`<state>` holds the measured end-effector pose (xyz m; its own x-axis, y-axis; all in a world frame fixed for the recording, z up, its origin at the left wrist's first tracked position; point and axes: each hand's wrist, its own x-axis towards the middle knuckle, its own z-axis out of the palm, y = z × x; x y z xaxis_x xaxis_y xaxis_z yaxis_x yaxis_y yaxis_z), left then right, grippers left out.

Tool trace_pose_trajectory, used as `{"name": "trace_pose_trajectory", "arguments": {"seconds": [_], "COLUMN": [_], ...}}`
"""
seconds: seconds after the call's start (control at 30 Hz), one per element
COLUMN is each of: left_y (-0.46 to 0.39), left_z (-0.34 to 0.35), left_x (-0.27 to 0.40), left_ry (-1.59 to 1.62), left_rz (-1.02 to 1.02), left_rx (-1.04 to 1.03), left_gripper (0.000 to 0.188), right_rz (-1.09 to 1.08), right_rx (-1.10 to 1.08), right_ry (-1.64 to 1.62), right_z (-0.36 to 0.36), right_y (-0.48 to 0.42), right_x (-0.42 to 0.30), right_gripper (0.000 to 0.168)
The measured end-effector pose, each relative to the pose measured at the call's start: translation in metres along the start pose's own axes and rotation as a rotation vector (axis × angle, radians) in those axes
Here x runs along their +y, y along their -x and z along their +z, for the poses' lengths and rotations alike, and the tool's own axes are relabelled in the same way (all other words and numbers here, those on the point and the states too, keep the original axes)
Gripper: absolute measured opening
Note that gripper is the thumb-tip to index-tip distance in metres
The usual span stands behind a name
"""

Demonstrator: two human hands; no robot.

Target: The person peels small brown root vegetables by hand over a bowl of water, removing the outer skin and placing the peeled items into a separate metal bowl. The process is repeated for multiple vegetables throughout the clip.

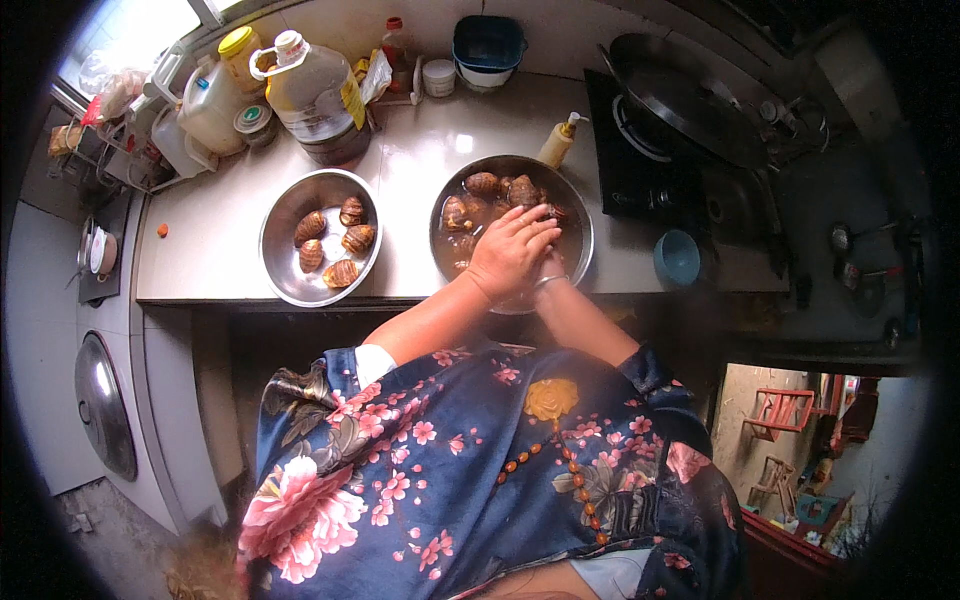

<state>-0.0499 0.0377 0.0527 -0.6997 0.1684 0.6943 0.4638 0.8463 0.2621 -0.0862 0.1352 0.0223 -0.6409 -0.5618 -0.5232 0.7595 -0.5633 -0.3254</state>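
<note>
A metal basin holds brownish water and several brown, ringed taro corms. Over its near right part my left hand lies on top of my right hand, fingers stretched forward. The right hand is mostly covered and wears a bangle at the wrist. Whether a corm sits between the palms is hidden; brown corm skin shows just past the left fingertips. To the left, a second metal basin contains several separate taro corms on its bare bottom.
A pump bottle stands behind the water basin. At right are a gas stove, a large wok and a blue bowl near the counter edge. A big oil jug and other containers line the back left. An orange scrap lies at left.
</note>
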Motion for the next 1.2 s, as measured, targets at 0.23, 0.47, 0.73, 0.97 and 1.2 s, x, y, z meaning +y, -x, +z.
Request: {"name": "trace_pose_trajectory", "arguments": {"seconds": [0.23, 0.47, 0.73, 0.97, 1.2], "left_y": [-0.038, -0.014, 0.014, 0.007, 0.024], "left_z": [-0.025, -0.004, 0.012, 0.035, 0.001], "left_x": [-0.008, -0.066, -0.054, -0.002, -0.019], "left_ry": [0.231, 1.063, 0.718, 0.083, 0.356], "left_rz": [-0.565, -1.105, -0.725, -0.246, -0.398], "left_rx": [-0.696, -0.616, -0.394, -0.215, -0.017], "left_gripper": [0.031, 0.051, 0.042, 0.029, 0.07], "right_rz": [-0.115, -0.148, -0.163, -0.097, -0.04], "right_rx": [0.071, -0.059, 0.066, -0.028, -0.057], "right_ry": [0.445, 0.35, 0.362, 0.132, 0.189], "right_z": [-0.018, 0.008, -0.019, -0.092, -0.025], "right_y": [-0.006, 0.001, -0.02, -0.064, -0.02], "right_x": [0.008, 0.003, 0.004, 0.003, -0.025], "right_gripper": [0.038, 0.044, 0.039, 0.041, 0.036]}}
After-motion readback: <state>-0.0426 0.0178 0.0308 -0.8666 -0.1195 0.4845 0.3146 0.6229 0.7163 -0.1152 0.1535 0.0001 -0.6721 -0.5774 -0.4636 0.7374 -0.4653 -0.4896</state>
